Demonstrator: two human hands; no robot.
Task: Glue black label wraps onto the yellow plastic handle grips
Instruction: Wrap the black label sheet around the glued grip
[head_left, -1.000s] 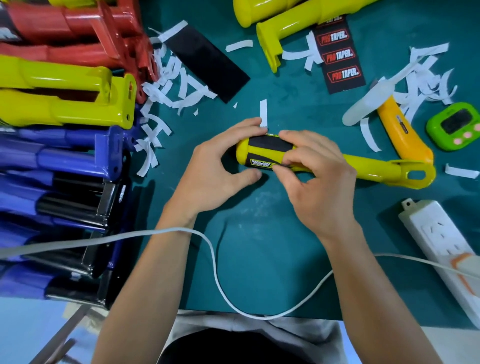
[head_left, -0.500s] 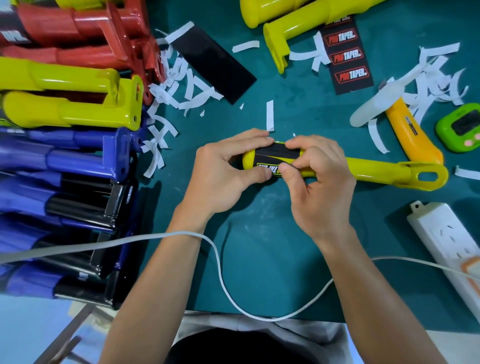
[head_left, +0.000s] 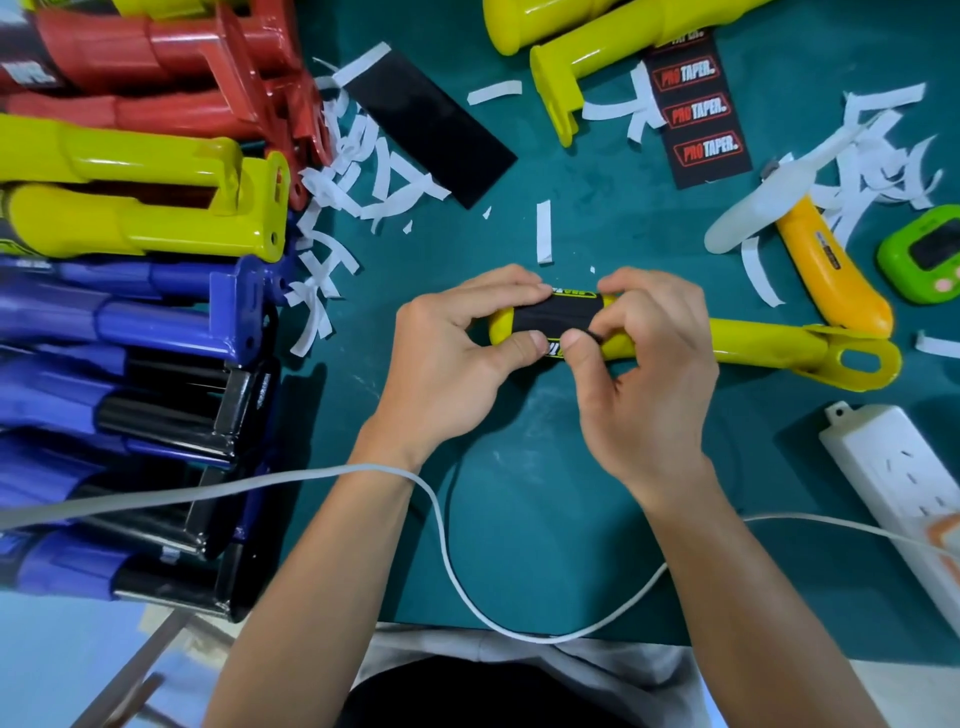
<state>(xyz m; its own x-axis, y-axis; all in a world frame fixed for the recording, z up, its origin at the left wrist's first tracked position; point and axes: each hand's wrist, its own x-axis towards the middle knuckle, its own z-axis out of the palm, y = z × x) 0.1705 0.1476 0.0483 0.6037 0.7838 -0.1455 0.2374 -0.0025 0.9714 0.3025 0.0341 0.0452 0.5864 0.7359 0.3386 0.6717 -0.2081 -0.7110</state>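
Observation:
A yellow handle grip (head_left: 758, 343) lies across the middle of the green mat, its ring end pointing right. A black label wrap (head_left: 558, 314) covers its rounded left end. My left hand (head_left: 457, 358) grips that end, fingers over the top and thumb pressing the label's near edge. My right hand (head_left: 644, 364) holds the grip just to the right, thumb against the same edge beside the left thumb. A sheet of black PRO TAPER labels (head_left: 696, 109) and a plain black sheet (head_left: 431, 130) lie further back.
Stacked red, yellow, blue and black grips (head_left: 140, 291) fill the left side. White backing strips (head_left: 358, 176) litter the mat. A yellow utility knife (head_left: 831, 270), green timer (head_left: 924, 254), white power strip (head_left: 904, 488) and a white cable (head_left: 441, 525) lie around; two more yellow grips (head_left: 597, 47) sit at the back.
The grip has been rolled, so the label's plain black face is now on top. Both thumbs have come together on its near edge.

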